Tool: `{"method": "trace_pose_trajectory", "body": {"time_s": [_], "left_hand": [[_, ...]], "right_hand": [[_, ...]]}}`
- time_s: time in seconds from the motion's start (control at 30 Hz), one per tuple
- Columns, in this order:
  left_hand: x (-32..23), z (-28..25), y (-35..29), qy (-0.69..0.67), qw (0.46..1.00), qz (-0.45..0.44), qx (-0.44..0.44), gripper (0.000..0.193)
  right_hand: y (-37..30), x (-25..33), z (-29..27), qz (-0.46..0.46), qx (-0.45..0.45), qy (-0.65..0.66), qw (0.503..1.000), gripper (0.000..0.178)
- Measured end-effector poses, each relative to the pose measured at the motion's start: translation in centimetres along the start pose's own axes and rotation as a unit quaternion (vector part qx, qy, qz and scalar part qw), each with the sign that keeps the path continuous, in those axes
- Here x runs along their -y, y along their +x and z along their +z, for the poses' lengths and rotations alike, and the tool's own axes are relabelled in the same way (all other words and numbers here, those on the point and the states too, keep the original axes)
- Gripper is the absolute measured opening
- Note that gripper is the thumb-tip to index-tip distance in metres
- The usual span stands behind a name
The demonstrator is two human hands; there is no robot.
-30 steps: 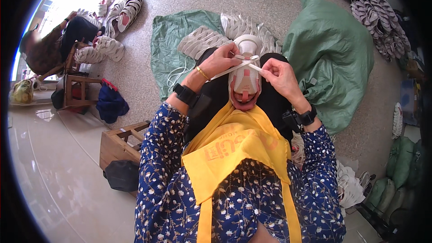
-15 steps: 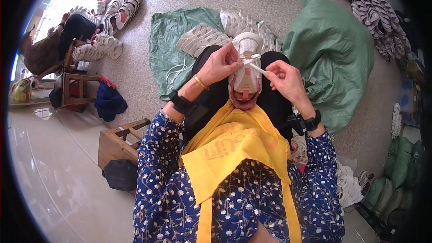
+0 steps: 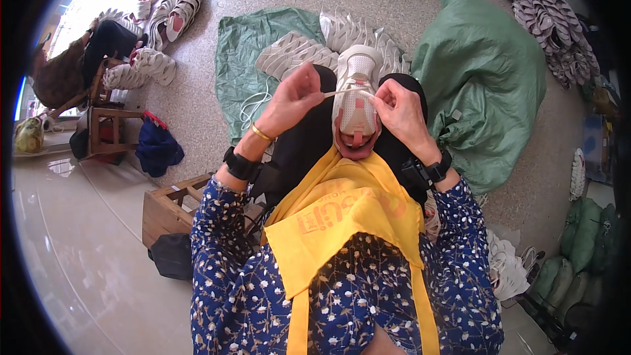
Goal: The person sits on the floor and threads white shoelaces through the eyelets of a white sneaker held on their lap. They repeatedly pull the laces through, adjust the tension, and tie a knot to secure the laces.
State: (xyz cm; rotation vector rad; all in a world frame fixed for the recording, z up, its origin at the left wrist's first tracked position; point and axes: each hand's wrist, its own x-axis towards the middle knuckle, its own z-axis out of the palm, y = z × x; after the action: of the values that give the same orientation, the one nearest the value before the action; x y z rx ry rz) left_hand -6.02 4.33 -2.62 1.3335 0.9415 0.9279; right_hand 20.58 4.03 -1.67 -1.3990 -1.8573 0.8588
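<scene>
A white sneaker [image 3: 355, 121] with pink trim rests between my knees, its toe pointing away and its heel against my yellow apron [image 3: 345, 213]. Pinched in my left hand [image 3: 294, 100], to the left of the shoe, is a white shoelace [image 3: 338, 92] pulled out sideways over the tongue. My right hand [image 3: 399, 113] is closed on the lace at the shoe's right edge, thumb and forefinger together. The lace runs taut between the two hands, just this side of the laced rows.
Rows of white shoe uppers [image 3: 297, 54] lie on a green sheet [image 3: 238, 52] beyond my knees. A bulky green sack [image 3: 483, 85] sits at right. Wooden stools [image 3: 164, 213] stand at left. More stacked shoe uppers [image 3: 552, 29] lie far right; loose white laces [image 3: 253, 108] trail over the sheet.
My left hand has moved left and drawn the lace out straight across the shoe. My right hand has come in left and slightly nearer, against the shoe's side.
</scene>
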Motion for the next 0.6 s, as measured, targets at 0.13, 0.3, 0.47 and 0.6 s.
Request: {"method": "trace_pose_trajectory", "body": {"time_s": [0.13,0.3,0.47,0.6], "left_hand": [[-1.6,1.4,-0.4,0.211,0.977,0.042,0.0,0.015],[-2.4,1.6,0.2,0.34,0.925,0.167,-0.028,0.014],[-4.1,2.6,0.7,0.385,0.89,0.232,-0.07,0.011],[-4.0,3.3,1.1,0.395,0.884,0.236,-0.086,0.01]], "right_hand": [[0.0,-0.1,-0.2,-0.024,-0.006,-0.032,0.999,0.02],[0.1,0.7,0.0,-0.033,-0.009,-0.05,0.998,0.019],[0.6,1.1,-0.1,-0.037,-0.005,-0.054,0.998,0.016],[1.4,1.2,-0.3,-0.116,-0.009,-0.106,0.987,0.011]]}}
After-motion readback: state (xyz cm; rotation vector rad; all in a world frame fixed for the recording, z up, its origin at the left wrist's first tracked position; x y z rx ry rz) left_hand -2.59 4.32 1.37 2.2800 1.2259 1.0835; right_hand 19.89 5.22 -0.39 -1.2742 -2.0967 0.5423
